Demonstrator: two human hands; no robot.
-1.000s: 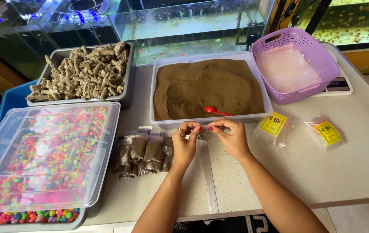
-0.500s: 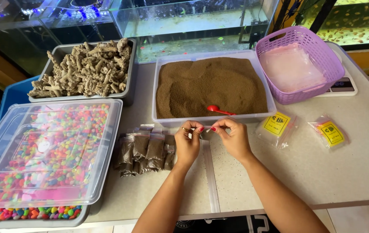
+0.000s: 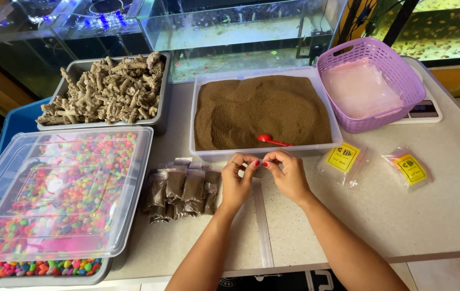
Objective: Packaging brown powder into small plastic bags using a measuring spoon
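My left hand (image 3: 238,180) and my right hand (image 3: 289,173) meet in front of the clear tray (image 3: 265,155) of fine brown granules. Between the fingertips of both hands is a small clear bag (image 3: 258,168); most of it is hidden by my fingers. A red scoop (image 3: 271,140) lies on the granules just beyond my hands. A row of small filled bags of brown granules (image 3: 182,191) lies to the left of my left hand.
A lidded tub of coloured pebbles (image 3: 57,188) sits at the left, with a grey tray of pale porous pieces (image 3: 106,89) behind it. A purple basket (image 3: 370,81) of clear bags stands on a scale (image 3: 425,110). Two yellow-labelled packets (image 3: 343,159) (image 3: 408,168) lie at the right. Aquariums line the back.
Both hands have stayed together at the same spot, with small shifts of the fingers on the bag. Nothing else on the table has moved.
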